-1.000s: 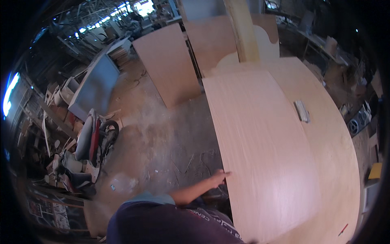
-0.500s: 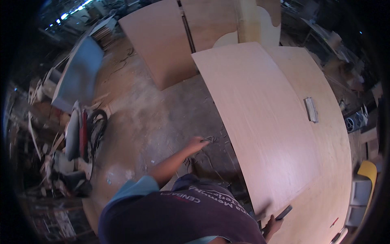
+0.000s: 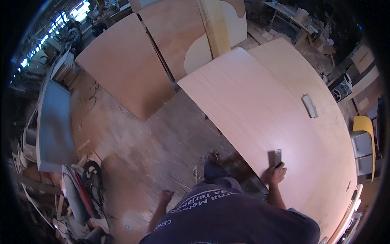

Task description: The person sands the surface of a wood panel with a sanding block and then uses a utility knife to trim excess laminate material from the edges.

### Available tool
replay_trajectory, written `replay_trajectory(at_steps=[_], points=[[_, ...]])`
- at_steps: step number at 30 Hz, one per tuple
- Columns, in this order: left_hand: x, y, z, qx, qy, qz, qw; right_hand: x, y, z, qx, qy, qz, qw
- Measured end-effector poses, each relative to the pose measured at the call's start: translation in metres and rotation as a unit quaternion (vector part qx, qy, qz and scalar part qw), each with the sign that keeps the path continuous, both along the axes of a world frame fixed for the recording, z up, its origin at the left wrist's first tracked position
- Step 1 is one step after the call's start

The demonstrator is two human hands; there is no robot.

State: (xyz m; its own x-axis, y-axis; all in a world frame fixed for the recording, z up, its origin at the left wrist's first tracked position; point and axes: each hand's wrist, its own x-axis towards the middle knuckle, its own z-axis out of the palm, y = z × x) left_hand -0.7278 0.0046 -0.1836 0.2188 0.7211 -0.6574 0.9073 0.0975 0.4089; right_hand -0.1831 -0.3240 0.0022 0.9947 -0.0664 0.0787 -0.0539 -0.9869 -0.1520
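Observation:
My right hand [image 3: 277,175] is closed round a small dark rectangular block [image 3: 278,155] with a greyish face. It rests on a large pale pinkish wood sheet [image 3: 260,118], close to the sheet's left edge. This sheet lies flat over a yellower board [image 3: 325,110] that shows along the right. My left hand [image 3: 165,195] hangs low beside my body above the floor, its fingers curled in, with nothing visible in them. Farther off on the sheets lies a grey-white oblong block [image 3: 309,106].
Large wood panels [image 3: 126,61] stand at the back, one with a cream curved shape. A blue panel [image 3: 57,122] leans at left, near a motorcycle [image 3: 77,195]. Loose cords lie on the concrete floor [image 3: 154,150]. Yellow-and-grey chair parts [image 3: 362,142] are at right.
My right hand has moved forward over the sheet with the dark block. My left hand has drawn back toward my body and down. The view has shifted, showing more floor.

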Motion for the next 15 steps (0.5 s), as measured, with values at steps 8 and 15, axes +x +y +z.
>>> replay_trajectory(at_steps=[8,15], points=[[-0.011,0.097,-0.003,-0.014,0.039,-0.031,0.999,0.108,0.244,0.003,-0.011,-0.024,-0.055,0.998],[0.029,0.266,0.020,-0.136,-0.103,0.364,0.916,0.216,0.453,-0.004,0.005,-0.026,-0.028,0.999]])
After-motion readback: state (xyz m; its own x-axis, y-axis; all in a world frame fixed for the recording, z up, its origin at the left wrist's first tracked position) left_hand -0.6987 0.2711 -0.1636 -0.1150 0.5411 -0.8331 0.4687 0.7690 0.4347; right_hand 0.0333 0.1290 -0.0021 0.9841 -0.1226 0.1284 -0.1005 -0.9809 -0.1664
